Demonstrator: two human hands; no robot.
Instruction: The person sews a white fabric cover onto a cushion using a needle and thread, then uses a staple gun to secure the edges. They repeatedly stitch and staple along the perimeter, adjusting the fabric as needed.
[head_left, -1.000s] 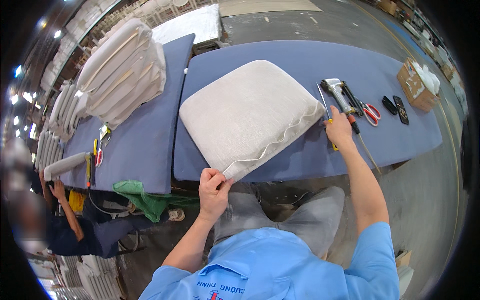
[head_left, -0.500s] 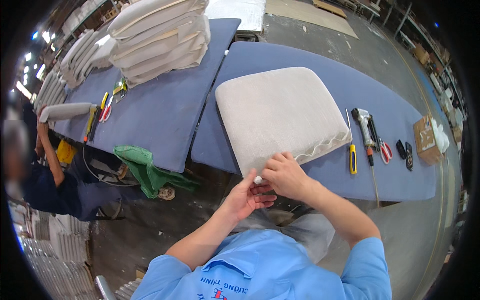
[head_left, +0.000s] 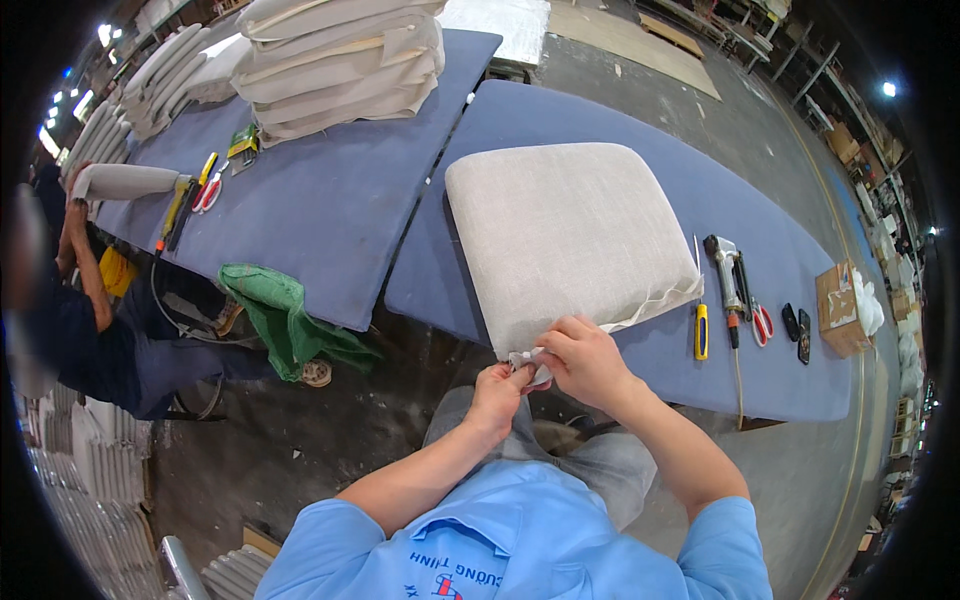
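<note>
A light beige fabric-covered seat cushion [head_left: 570,230] lies on the blue padded table, its near left corner reaching past the table's front edge. At that corner my left hand [head_left: 498,396] pinches a gathered bit of the loose fabric edge [head_left: 525,360]. Closed on the same fabric from the right is my right hand [head_left: 580,355], its fingers bent over the cushion's near side. A wavy loose strip of fabric [head_left: 650,303] runs along the near right edge. The cushion's underside is hidden.
Right of the cushion lie a yellow-handled screwdriver [head_left: 701,332], an air staple gun [head_left: 728,275] with a hose, red-handled scissors [head_left: 763,324] and a cardboard box [head_left: 842,308]. Stacked covers [head_left: 340,70] stand on the left table. A co-worker [head_left: 100,320] sits at far left, near a green cloth [head_left: 285,315].
My left fingers have gone from spread to pinching the fabric at the corner, and more of it is pulled out. My right hand has moved slightly nearer me. The view has shifted a little.
</note>
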